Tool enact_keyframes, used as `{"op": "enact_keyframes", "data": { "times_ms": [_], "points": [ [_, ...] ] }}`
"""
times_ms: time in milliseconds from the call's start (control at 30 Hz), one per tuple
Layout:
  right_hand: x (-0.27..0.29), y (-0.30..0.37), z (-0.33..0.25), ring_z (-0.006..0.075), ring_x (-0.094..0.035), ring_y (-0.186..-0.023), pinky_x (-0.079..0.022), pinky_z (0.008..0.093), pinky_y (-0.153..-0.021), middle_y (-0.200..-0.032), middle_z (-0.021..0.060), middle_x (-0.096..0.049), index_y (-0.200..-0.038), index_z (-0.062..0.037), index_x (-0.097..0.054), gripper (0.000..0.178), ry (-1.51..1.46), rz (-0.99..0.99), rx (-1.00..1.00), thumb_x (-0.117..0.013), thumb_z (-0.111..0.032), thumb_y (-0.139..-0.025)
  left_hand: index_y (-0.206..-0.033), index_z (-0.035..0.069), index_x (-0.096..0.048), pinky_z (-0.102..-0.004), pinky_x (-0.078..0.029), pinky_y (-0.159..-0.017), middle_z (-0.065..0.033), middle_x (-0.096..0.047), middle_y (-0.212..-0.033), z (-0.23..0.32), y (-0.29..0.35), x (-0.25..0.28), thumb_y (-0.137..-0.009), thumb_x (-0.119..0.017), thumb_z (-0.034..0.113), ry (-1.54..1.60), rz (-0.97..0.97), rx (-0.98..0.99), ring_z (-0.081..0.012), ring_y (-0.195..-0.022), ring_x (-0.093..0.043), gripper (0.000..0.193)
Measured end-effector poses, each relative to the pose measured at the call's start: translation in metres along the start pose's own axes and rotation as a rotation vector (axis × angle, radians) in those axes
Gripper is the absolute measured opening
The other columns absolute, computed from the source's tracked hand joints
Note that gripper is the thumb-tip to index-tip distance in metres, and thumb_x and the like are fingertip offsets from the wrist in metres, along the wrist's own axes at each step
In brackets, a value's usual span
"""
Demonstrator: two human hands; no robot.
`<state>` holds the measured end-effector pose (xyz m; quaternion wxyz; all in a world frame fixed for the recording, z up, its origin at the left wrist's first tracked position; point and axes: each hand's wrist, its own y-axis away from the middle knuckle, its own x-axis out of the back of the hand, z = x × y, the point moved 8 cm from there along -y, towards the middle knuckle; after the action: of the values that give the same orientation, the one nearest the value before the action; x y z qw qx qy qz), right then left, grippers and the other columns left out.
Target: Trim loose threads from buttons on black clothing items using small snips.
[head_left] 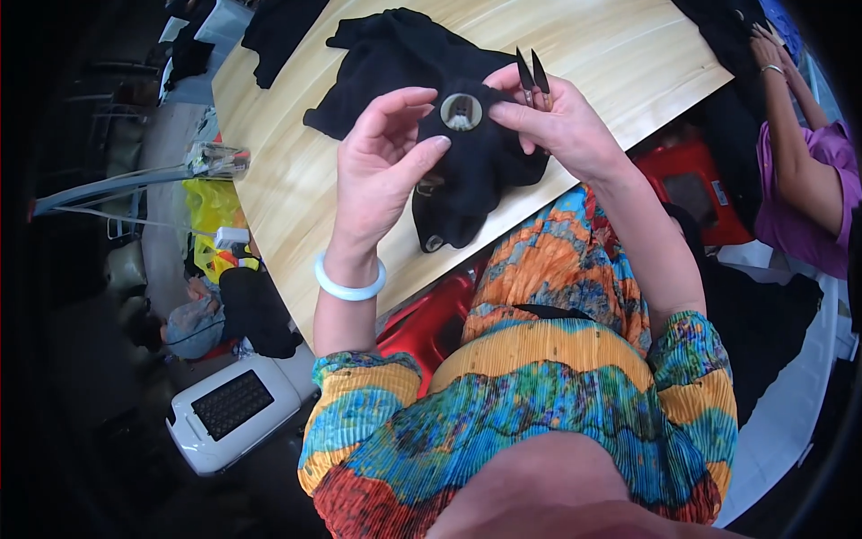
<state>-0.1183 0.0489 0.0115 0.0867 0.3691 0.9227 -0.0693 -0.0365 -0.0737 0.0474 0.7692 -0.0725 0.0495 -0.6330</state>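
- Black garment [386, 76] lies partly on the wooden table [301, 171], its near part raised between the two hands and a round, shiny disc [461, 112] showing on it.
- Right hand [561, 121] holds dark-bladed thread snips [534, 79] among its fingers; its thumb and forefinger meet the cloth just beside the disc.
- Left hand [386, 153] is curved, thumb and fingers apart, thumb over the cloth; whether it grips any, I cannot tell.
- Pale bangle [350, 291] circles the left wrist.

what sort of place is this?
Likely a small garment workshop: black cloth on a wood-grain table, thread snips in the right hand, a co-worker beside more dark fabric.
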Motion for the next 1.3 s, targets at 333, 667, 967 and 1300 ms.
{"op": "enact_keyframes", "data": {
  "times_ms": [333, 667, 967, 1300],
  "points": [
    [0.001, 0.010, -0.012, 0.0004, -0.046, -0.057, -0.035, 0.0141, -0.048, -0.072, -0.0038, -0.054, -0.097, -0.0056, -0.059, 0.018, 0.122, -0.021, 0.097, -0.058, -0.009, -0.079, -0.102, 0.000, -0.054, -0.0190, -0.045, -0.070, -0.0048, -0.056, -0.090, 0.002, -0.002, -0.012, -0.074, -0.059, -0.007, -0.114, 0.020, -0.134, -0.0097, -0.082, -0.055, 0.029],
    [-0.003, 0.021, -0.027, 0.0000, -0.039, -0.060, -0.031, 0.0164, -0.052, -0.067, -0.0072, -0.047, -0.096, -0.0033, -0.059, 0.016, 0.150, -0.034, 0.133, -0.057, -0.008, -0.080, -0.094, -0.002, -0.057, -0.0187, -0.043, -0.063, -0.0051, -0.057, -0.086, 0.012, 0.007, -0.010, -0.075, -0.060, -0.005, -0.220, 0.089, -0.256, -0.0091, -0.074, -0.054, 0.020],
    [-0.005, 0.021, -0.038, 0.0034, -0.046, -0.064, -0.038, 0.0194, -0.057, -0.069, -0.0011, -0.054, -0.093, 0.0006, -0.059, 0.016, 0.286, -0.110, 0.205, -0.055, -0.006, -0.080, -0.094, 0.007, -0.065, -0.0249, -0.047, -0.058, -0.0086, -0.056, -0.087, 0.045, 0.018, -0.040, -0.060, -0.065, -0.010, -0.833, -0.069, -0.745, -0.0193, -0.073, -0.056, 0.039],
    [-0.004, 0.016, -0.031, 0.0014, -0.042, -0.058, -0.033, 0.0165, -0.050, -0.068, -0.0045, -0.051, -0.093, -0.0037, -0.059, 0.015, 0.309, -0.118, 0.225, -0.056, -0.010, -0.080, -0.082, -0.002, -0.062, -0.0212, -0.045, -0.064, -0.0088, -0.059, -0.089, 0.014, -0.002, -0.019, -0.073, -0.059, -0.007, -0.409, -0.096, -0.420, -0.0118, -0.074, -0.056, 0.011]
  ]
}}
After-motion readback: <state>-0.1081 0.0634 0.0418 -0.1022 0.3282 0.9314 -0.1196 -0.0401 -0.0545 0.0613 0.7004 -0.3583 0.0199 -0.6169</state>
